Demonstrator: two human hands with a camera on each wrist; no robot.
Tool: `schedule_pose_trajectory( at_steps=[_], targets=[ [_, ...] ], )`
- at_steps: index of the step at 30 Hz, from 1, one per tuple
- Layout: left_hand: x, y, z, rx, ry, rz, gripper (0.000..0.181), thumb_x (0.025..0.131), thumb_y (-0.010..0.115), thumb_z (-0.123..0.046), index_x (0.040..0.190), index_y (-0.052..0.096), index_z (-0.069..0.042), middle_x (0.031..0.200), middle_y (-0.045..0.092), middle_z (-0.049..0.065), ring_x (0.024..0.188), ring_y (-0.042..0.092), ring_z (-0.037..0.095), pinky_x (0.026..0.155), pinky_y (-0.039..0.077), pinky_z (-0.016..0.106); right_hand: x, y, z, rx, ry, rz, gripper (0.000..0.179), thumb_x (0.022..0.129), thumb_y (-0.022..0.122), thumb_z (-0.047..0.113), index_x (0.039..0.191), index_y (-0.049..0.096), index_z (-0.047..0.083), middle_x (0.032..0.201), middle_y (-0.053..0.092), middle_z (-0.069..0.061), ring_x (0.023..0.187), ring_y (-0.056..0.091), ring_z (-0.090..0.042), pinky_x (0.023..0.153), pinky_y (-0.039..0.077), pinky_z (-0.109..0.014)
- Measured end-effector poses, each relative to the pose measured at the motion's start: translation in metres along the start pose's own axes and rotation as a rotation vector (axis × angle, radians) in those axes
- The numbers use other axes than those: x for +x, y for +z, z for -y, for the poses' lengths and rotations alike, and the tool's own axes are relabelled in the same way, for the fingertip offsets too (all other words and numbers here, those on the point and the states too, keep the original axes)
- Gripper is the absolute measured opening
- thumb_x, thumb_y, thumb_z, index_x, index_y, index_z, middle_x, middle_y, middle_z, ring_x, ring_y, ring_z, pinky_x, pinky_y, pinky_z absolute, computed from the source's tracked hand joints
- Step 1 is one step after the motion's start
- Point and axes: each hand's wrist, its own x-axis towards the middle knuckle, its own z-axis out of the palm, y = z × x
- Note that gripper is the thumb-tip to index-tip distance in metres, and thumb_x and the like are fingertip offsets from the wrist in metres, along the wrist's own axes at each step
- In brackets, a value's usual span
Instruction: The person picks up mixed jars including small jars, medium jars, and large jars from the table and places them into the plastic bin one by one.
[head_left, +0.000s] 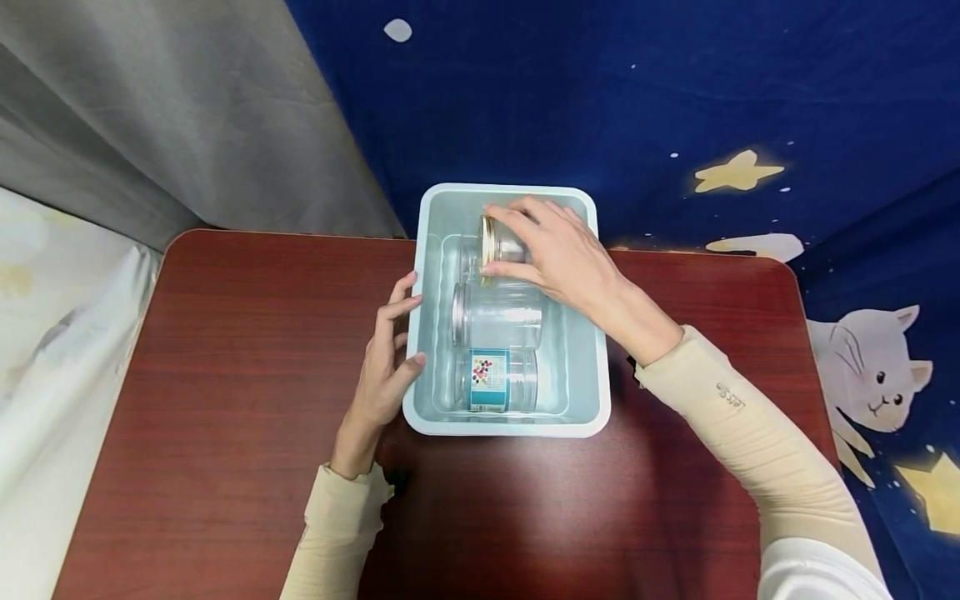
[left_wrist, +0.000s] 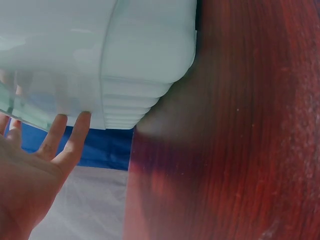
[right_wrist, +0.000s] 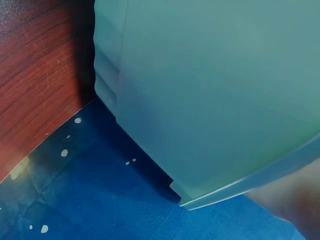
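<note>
A pale blue-green plastic tub (head_left: 507, 428) holds several clear jars lying on their sides. Over its far part, my right hand (head_left: 573, 254) grips a clear jar with a gold lid (head_left: 489, 242), thumb and fingers on either side of the lid end. Nearer lie a silver-lidded jar (head_left: 498, 318) and one with a blue label (head_left: 491, 383). Part of another clear jar shows beneath the gripped one. My left hand (head_left: 384, 367) has its fingers spread at the tub's left side; the left wrist view shows fingertips (left_wrist: 82, 120) against the outer wall. In the right wrist view, the tub wall (right_wrist: 215, 90) hides the jars.
Under the tub is a reddish-brown wooden table (head_left: 262, 375), its far edge close to the tub's far end. Behind hangs a dark blue curtain (head_left: 525, 100) with stars and a cat, and a grey curtain (head_left: 187, 125) to the left.
</note>
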Motion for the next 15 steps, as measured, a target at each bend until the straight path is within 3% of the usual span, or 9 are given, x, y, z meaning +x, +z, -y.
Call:
schedule_pose_trajectory(
  at_steps=[7,15],
  targets=[
    [-0.0003,0.0011,0.0004,0.007,-0.017,-0.004,0.059,0.091,0.055,-0.017,0.147,0.038,-0.004,0.163,0.023,0.006,0.122,0.049,0.051,0.085,0.055,0.046,-0.0021,0.0011,-0.0018,-0.001,0.011,0.002,0.075,0.087,0.061,0.064,0.145,0.052,0.018,0.139,0.057,-0.002,0.131,0.050,-0.023,0.109,0.035,-0.045],
    [0.0001,-0.0008,0.0003,0.005,-0.010,-0.004,0.061,0.087,0.052,-0.009,0.145,0.038,0.001,0.163,0.023,0.007,0.122,0.049,0.050,0.084,0.055,0.045,-0.0039,-0.0025,-0.0028,0.007,0.036,0.003,0.074,0.088,0.061,0.063,0.147,0.050,0.020,0.146,0.050,-0.003,0.132,0.048,-0.027,0.107,0.038,-0.047]
  ],
)
